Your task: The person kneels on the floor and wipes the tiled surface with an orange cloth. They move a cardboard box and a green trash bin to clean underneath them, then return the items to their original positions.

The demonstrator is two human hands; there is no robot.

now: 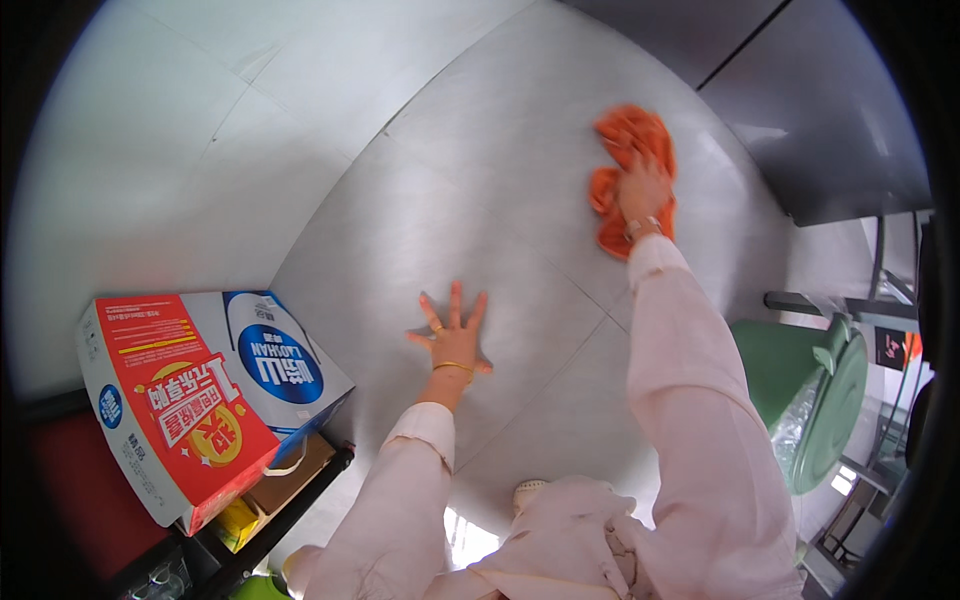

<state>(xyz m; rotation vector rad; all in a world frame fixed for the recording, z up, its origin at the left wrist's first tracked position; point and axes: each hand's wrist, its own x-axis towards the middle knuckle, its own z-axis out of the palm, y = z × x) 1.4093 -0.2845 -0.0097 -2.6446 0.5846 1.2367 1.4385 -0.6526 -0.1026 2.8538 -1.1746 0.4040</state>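
Note:
My right hand lies on a bunched orange cloth against the grey tiled floor, arm stretched out ahead. Both hand and cloth are slightly blurred, and the cloth spills out past the fingers and below the wrist. Nearer to me and to the left, my left hand rests palm down on the same tiles with its fingers spread wide. It holds nothing. A ring and a yellow bracelet are on it.
A red, white and blue Laoshan carton sits on a black-framed rack at left. Pale wall tiles rise behind it. A dark glossy panel stands at upper right, above a green lidded bin. My shoe shows below.

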